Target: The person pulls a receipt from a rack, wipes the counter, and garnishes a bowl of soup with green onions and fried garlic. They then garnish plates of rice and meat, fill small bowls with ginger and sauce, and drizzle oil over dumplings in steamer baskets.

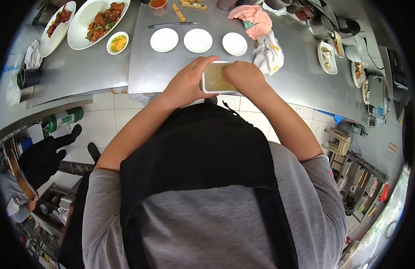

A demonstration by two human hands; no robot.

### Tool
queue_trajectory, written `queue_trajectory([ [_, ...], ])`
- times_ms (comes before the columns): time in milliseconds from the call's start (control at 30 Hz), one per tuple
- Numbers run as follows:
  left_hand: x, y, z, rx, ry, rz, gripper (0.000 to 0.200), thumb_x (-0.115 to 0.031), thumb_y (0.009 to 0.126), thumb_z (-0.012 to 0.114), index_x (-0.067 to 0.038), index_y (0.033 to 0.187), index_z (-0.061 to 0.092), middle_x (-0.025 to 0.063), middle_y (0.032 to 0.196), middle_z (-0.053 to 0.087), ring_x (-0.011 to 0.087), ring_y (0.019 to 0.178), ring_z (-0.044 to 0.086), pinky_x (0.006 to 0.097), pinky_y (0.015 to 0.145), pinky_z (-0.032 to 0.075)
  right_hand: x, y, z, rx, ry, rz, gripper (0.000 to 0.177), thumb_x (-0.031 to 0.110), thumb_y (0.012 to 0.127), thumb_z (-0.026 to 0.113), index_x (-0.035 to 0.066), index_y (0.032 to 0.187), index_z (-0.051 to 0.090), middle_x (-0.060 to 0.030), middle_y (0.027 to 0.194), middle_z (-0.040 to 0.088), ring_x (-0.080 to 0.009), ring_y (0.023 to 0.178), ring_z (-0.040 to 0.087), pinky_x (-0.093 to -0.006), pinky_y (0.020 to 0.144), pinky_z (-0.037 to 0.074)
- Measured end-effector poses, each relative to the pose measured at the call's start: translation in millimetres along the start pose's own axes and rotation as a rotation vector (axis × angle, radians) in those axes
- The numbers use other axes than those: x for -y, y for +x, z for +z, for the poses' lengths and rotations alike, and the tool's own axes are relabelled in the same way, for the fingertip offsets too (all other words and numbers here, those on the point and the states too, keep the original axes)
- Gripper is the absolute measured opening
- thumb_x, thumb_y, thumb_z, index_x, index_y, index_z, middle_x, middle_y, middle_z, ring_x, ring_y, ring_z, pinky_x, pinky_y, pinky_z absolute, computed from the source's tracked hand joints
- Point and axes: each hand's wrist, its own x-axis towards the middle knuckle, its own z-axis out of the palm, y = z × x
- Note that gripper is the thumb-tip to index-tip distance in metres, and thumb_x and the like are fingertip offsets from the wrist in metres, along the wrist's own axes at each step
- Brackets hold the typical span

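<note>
A white rectangular container (215,80) with a yellowish liquid sits at the near edge of the steel counter (171,67). My left hand (188,83) grips its left side, fingers curled over the top edge. My right hand (244,75) presses on its right side with the fingers bent over the rim. Just beyond the container stand three small empty white dishes (198,40) in a row.
Two large plates of reddish-brown food (99,20) and a small bowl of yellow sauce (117,43) lie at the far left. Pink and white cloths (261,36) lie at the right, with dishes and pots beyond. Another person in black stands lower left (46,157).
</note>
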Motion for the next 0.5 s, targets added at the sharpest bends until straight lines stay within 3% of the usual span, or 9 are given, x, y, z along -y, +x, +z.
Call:
queue_trajectory([
  [167, 4.0, 3.0, -2.6, -0.014, 0.006, 0.029, 0.085, -0.016, 0.065, 0.087, -0.011, 0.137, 0.041, 0.0129, 0.121, 0.055, 0.0319, 0.111, 0.056, 0.0391, 0.092, 0.048, -7.4, -10.0, -13.3, -0.042, 0.167, 0.129, 0.011, 0.008, 0.076, 0.066, 0.006, 0.085, 0.072, -0.0164, 0.081, 0.069, -0.0299, 0.078, 0.07, -0.0397, 0.07, 0.055],
  [233, 6.1, 2.8, -3.4, -0.016, -0.008, 0.022, 0.085, -0.017, 0.066, 0.086, -0.011, 0.137, 0.041, 0.0133, 0.122, 0.054, 0.0323, 0.112, 0.055, 0.0395, 0.095, 0.047, -14.5, -23.9, -28.9, -0.257, 0.614, 0.139, 0.012, 0.016, 0.084, 0.069, 0.006, 0.088, 0.073, -0.0117, 0.065, 0.063, -0.0202, 0.061, 0.062, -0.0339, 0.056, 0.048],
  [267, 5.6, 2.9, -4.7, -0.022, -0.008, 0.024, 0.085, -0.017, 0.066, 0.086, -0.011, 0.137, 0.041, 0.0133, 0.122, 0.054, 0.0323, 0.112, 0.055, 0.0395, 0.095, 0.047, -16.3, -28.0, -42.0, -0.169, 0.72, 0.238, 0.015, 0.018, 0.085, 0.072, 0.006, 0.093, 0.075, -0.0046, 0.064, 0.062, -0.0119, 0.056, 0.053, -0.0285, 0.054, 0.043],
  [433, 3.2, 4.1, -7.7, 0.022, -0.036, -0.073, 0.084, -0.017, 0.067, 0.086, -0.01, 0.137, 0.04, 0.0143, 0.125, 0.053, 0.033, 0.116, 0.053, 0.0397, 0.098, 0.045, -39.3, -23.6, -66.5, -0.159, 1.022, 0.383, 0.016, 0.015, 0.086, 0.071, 0.0, 0.092, 0.074, 0.0013, 0.074, 0.067, -0.0066, 0.062, 0.053, -0.0261, 0.058, 0.044],
  [500, 5.9, 2.2, -6.9, 0.005, -0.033, -0.061, 0.085, -0.017, 0.066, 0.086, -0.011, 0.138, 0.04, 0.0139, 0.127, 0.052, 0.0328, 0.117, 0.053, 0.0399, 0.099, 0.045, -51.5, -11.1, -64.0, -0.341, 1.043, 0.299, 0.016, 0.014, 0.085, 0.071, 0.0, 0.093, 0.074, -0.001, 0.08, 0.069, -0.0063, 0.07, 0.057, -0.0234, 0.064, 0.046],
])
